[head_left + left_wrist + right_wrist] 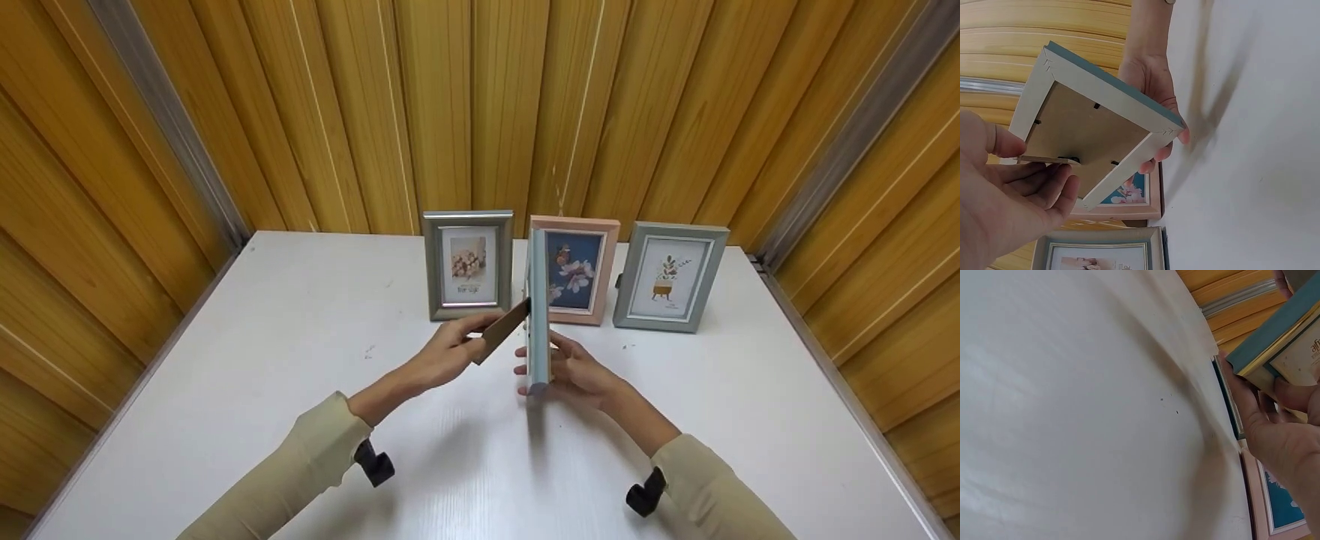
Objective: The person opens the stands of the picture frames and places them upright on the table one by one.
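Observation:
In the head view a light blue picture frame (538,315) is held up off the table, edge-on to me. My right hand (589,371) grips its lower part, thumb on the front and fingers behind. Between thumb and fingers, my left hand (448,351) pinches the brown stand leg (504,330), which juts out from the frame's back. The left wrist view shows the brown backing board (1086,126), with small black tabs along its edges. Part of the picture front (1297,363) appears in the right wrist view, the rest cut off.
Three picture frames stand upright along the back of the white table (337,300): a grey-green one (433,270), a pink one (611,274) partly behind the held frame, and a sage green one (626,300) at right. Wood-patterned panels (435,112) enclose the table's back and sides.

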`<act>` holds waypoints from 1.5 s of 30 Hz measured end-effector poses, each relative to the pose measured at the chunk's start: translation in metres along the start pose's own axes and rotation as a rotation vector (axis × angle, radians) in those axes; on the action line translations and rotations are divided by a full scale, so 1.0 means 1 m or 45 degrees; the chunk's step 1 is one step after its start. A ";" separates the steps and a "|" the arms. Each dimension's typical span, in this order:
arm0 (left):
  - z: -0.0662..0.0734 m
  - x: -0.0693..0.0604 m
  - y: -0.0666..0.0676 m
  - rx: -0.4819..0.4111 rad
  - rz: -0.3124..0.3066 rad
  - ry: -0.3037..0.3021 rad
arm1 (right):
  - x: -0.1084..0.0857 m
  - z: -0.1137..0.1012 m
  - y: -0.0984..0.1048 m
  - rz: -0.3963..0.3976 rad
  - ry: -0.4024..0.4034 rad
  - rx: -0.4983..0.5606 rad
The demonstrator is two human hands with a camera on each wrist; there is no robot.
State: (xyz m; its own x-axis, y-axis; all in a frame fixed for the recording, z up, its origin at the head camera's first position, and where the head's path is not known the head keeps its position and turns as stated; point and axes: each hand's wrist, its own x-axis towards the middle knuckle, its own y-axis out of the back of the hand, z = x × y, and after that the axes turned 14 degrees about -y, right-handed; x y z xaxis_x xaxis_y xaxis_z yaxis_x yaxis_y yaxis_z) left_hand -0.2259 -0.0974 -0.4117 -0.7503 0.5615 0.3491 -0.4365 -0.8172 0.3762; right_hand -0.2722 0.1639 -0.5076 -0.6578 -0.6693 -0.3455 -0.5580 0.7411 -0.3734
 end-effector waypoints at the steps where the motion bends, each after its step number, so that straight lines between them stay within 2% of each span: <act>1: 0.000 0.000 0.000 0.003 0.012 0.011 | 0.000 0.000 0.000 0.010 0.004 0.006; 3: 0.000 0.000 0.000 0.019 0.033 0.003 | 0.001 -0.001 -0.001 0.039 0.011 0.001; 9: 0.000 0.000 0.003 0.064 0.077 -0.113 | 0.004 0.003 -0.002 0.172 0.020 -0.091; 14: 0.005 0.002 0.006 0.042 0.174 -0.129 | 0.006 0.004 -0.004 0.208 0.037 -0.114; 17: 0.007 0.003 0.009 0.026 0.236 -0.082 | 0.006 0.003 -0.004 0.234 0.053 -0.098; 23: 0.007 0.000 0.014 -0.003 0.332 0.083 | 0.007 0.004 -0.004 0.289 0.068 -0.069; 26: 0.005 -0.002 0.017 -0.010 0.389 0.136 | 0.007 0.004 -0.006 0.311 0.091 -0.050; 30: -0.001 -0.004 0.024 0.018 0.450 0.180 | 0.007 0.003 -0.009 0.323 0.115 -0.028; 35: -0.010 -0.009 0.034 0.061 0.502 0.249 | 0.006 0.001 -0.012 0.351 0.134 -0.067; 45: -0.025 -0.017 0.040 0.004 0.586 0.311 | 0.007 -0.002 -0.020 0.393 0.168 -0.145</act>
State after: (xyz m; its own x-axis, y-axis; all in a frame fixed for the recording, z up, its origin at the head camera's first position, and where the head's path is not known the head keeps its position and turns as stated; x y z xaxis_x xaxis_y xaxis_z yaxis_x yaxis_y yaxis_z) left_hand -0.2435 -0.1426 -0.4241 -0.9583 0.0971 0.2687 -0.0330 -0.9718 0.2336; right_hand -0.2670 0.1447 -0.5011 -0.8597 -0.4060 -0.3101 -0.3709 0.9134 -0.1676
